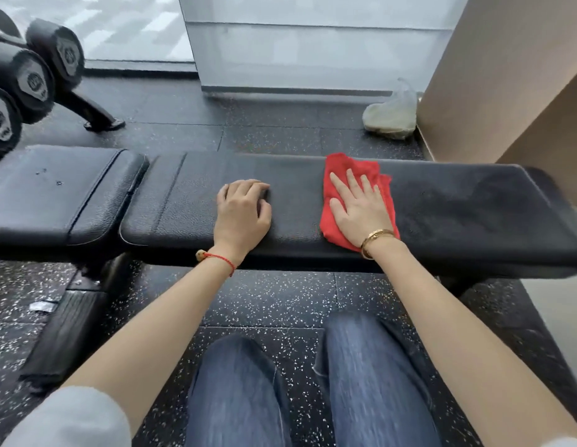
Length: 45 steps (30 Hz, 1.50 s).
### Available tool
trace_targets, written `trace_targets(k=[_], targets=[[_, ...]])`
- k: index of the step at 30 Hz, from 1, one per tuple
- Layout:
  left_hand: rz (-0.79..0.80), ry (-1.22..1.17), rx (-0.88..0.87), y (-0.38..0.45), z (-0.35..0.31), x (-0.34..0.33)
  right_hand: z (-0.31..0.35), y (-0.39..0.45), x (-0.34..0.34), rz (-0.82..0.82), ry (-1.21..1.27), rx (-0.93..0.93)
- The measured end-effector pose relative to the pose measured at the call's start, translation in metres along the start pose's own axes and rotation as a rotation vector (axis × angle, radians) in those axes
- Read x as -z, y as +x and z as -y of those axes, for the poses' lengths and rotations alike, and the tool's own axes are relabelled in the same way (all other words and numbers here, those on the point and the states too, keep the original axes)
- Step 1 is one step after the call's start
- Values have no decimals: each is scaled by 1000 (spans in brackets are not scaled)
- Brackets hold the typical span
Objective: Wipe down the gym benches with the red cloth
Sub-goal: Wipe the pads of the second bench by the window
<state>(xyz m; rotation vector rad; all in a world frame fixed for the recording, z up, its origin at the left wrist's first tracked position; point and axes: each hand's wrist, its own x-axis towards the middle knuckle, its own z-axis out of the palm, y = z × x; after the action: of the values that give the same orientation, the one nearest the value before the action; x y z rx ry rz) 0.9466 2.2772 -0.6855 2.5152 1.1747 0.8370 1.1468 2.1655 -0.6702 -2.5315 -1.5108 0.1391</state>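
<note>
Two padded sections make up the black gym bench (313, 221) that runs across my view from left to right, and it is the largest thing I see. The longer pad fills the middle and right; a shorter seat pad (55, 191) sits at the left, with a narrow gap between them. Under the bench lies a dark rubber floor (274, 304) flecked with white. At the bottom of the view are my knees in blue jeans (371, 375), close to the bench's near edge. A tan wall (506, 75) rises at the upper right, and a grey glass panel (313, 43) stands behind the bench. At the upper left, black dumbbells (32, 79) rest on a rack.

The red cloth (337, 175) lies crumpled on the longer pad, right of its middle. My right hand (361, 208) presses flat on top of it, fingers straight and spread apart, with a gold bracelet (376, 240) at the wrist. My left hand (242, 211) rests on the bare pad just left of the cloth, not touching it, its fingers curled under and holding nothing; a red string bracelet (219, 258) circles that wrist. A tied plastic bag (390, 117) sits on the floor against the wall, beyond the bench.
</note>
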Motion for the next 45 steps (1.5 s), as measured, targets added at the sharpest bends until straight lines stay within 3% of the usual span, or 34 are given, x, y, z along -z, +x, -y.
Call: trace_targets(k=[4,11,15,20,25,32,38,45], targets=[[-2,-6,7,0,-1,1,36,13,-2,25,-23,-64],[4,-22,28,5,3,4,98,4,-17,36,19,146],[-6,-17,17,4,9,1,63,-21,-15,-25,2,181],[-9,-17,3,2,9,0,12,-8,-1,14,12,43],[-17,-10,13,3,8,-2,28,34,-2,19,-34,-62],[-31,-18,10,4,8,-1,70,26,-12,50,0,152],[-27,-35,14,3,8,-3,36,-24,-7,-6,5,265],[-25,1,25,0,3,-4,-15,10,8,11,-3,16]])
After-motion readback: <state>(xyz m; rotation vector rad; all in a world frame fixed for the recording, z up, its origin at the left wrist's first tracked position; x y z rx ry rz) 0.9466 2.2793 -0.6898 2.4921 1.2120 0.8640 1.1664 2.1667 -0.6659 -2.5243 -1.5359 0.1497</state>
